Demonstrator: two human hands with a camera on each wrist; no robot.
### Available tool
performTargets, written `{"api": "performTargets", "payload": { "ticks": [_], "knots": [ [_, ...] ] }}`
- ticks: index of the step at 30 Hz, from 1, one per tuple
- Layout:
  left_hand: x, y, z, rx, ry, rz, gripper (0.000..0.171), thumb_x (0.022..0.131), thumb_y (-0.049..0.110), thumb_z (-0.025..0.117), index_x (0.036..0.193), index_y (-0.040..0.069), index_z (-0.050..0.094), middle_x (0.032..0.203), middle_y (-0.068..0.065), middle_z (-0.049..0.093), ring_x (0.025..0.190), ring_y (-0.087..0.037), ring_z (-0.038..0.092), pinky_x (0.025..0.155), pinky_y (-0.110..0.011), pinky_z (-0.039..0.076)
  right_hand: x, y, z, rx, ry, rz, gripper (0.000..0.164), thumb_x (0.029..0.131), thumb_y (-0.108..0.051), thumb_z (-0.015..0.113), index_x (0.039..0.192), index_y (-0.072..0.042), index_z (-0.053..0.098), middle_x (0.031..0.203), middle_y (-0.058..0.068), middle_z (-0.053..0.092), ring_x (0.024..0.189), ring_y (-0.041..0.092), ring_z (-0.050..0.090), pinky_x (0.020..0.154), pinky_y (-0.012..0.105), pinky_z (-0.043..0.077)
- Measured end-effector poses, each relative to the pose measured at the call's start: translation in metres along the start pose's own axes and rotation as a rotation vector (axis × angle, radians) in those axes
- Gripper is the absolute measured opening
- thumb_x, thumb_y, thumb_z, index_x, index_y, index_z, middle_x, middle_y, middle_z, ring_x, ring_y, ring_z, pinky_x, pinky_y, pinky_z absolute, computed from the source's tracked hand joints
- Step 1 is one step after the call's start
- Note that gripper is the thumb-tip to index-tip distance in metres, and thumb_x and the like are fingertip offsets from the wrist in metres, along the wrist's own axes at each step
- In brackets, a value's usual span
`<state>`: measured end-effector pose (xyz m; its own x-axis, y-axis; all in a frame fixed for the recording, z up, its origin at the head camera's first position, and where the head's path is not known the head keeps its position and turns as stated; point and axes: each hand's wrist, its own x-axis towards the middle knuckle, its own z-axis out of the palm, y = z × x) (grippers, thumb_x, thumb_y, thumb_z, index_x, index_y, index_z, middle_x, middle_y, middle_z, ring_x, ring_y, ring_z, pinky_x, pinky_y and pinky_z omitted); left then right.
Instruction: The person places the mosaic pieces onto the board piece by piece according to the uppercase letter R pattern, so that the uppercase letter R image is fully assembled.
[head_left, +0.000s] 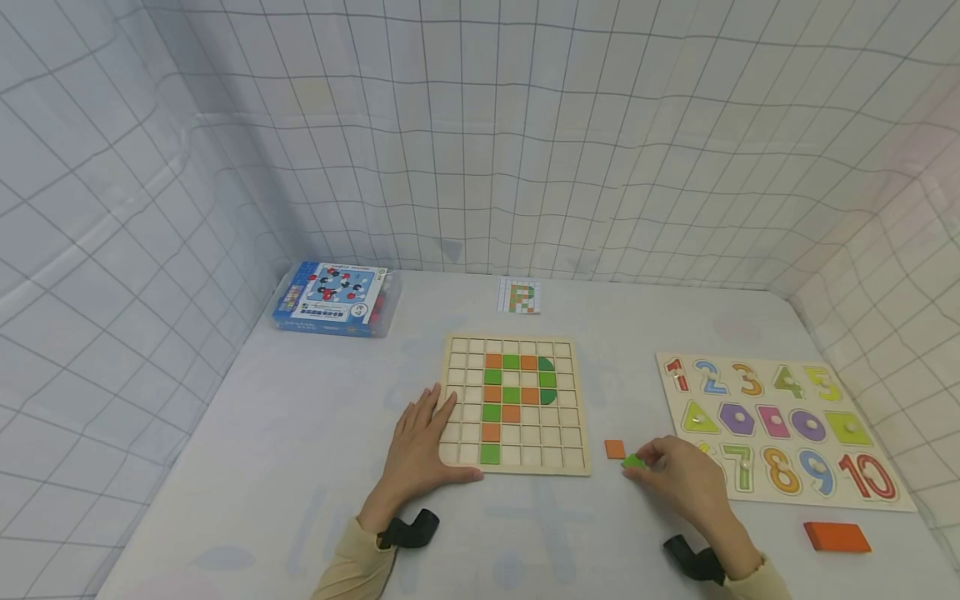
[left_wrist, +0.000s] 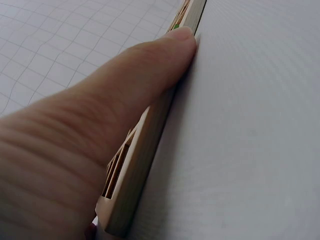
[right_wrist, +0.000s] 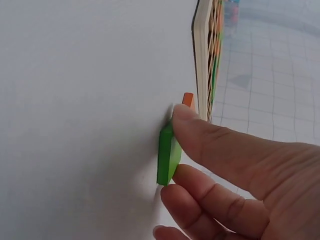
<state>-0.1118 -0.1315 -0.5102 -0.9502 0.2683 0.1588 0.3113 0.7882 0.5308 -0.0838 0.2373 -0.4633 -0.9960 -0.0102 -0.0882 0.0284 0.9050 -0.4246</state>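
Observation:
A wooden grid board (head_left: 551, 435) lies flat on the table, with orange and green square tiles and two dark green rounded tiles forming a letter P. My left hand (head_left: 420, 450) rests at its near left corner, fingers spread along the left side. The thumb (left_wrist: 145, 65) lies straight along the near edge in the left wrist view. To the right of the board, my right hand (head_left: 686, 479) pinches a green tile (right_wrist: 167, 155) between thumb and fingers, close over the table. An orange square tile (head_left: 615, 449) lies just beside it, partly hidden by the thumb in the right wrist view.
At the back stands a small pattern card (head_left: 518, 296) showing a P. A boxed molecule set (head_left: 337, 298) sits at the back left. On the right lie a number-and-shape puzzle board (head_left: 780, 446) and an orange block (head_left: 837, 537). Grid-patterned curtains (head_left: 480, 150) enclose the table.

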Motion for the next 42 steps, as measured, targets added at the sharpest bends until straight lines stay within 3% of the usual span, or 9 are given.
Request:
{"api": "performTargets", "payload": {
  "ticks": [8,16,21,28,42],
  "knots": [
    [0.000,0.000,0.000,-0.001,-0.003,-0.003,0.117,0.056,0.063,0.080,0.148,0.007,0.033,0.154,-0.017,0.019,0.142,-0.032,0.011,0.112,-0.050,0.011,-0.001,-0.002,0.002,0.025,-0.014,0.038,0.029,0.070,-0.029,0.084,0.083,-0.009,0.067,0.068,-0.003,0.056,0.058,0.014,0.047,0.049,0.029,0.037],
    [0.000,0.000,0.000,0.003,-0.006,-0.005,0.117,0.057,0.063,0.079,0.148,0.007,0.033,0.154,-0.017,0.019,0.142,-0.032,0.011,0.112,-0.050,0.011,-0.006,-0.003,0.005,0.043,0.036,0.051,0.026,0.071,-0.023,0.083,0.085,-0.011,0.065,0.066,-0.004,0.057,0.058,0.013,0.049,0.050,0.029,0.037],
    [0.000,0.000,0.000,0.002,-0.008,-0.007,0.117,0.056,0.063,0.079,0.148,0.007,0.033,0.154,-0.017,0.019,0.142,-0.031,0.010,0.112,-0.050,0.010,-0.007,-0.002,0.005,0.051,0.058,-0.001,0.022,0.073,-0.023,0.082,0.084,-0.013,0.065,0.067,-0.006,0.057,0.059,0.012,0.049,0.050,0.027,0.037],
    [0.000,0.001,-0.001,0.002,-0.010,-0.009,0.117,0.056,0.063,0.080,0.148,0.007,0.033,0.154,-0.017,0.019,0.142,-0.032,0.010,0.112,-0.050,0.010,-0.001,-0.008,0.008,0.107,0.024,-0.109,0.021,0.076,-0.023,0.081,0.081,-0.016,0.061,0.061,-0.008,0.049,0.054,0.011,0.042,0.046,0.024,0.032],
    [0.000,0.000,0.000,0.011,-0.011,-0.001,0.118,0.057,0.064,0.079,0.149,0.008,0.032,0.154,-0.017,0.018,0.142,-0.032,0.010,0.112,-0.049,0.010,0.031,-0.065,0.027,0.151,0.051,-0.323,0.023,0.074,-0.026,0.082,0.078,-0.022,0.059,0.065,-0.016,0.051,0.053,0.004,0.040,0.046,0.023,0.032]
  ]
}}
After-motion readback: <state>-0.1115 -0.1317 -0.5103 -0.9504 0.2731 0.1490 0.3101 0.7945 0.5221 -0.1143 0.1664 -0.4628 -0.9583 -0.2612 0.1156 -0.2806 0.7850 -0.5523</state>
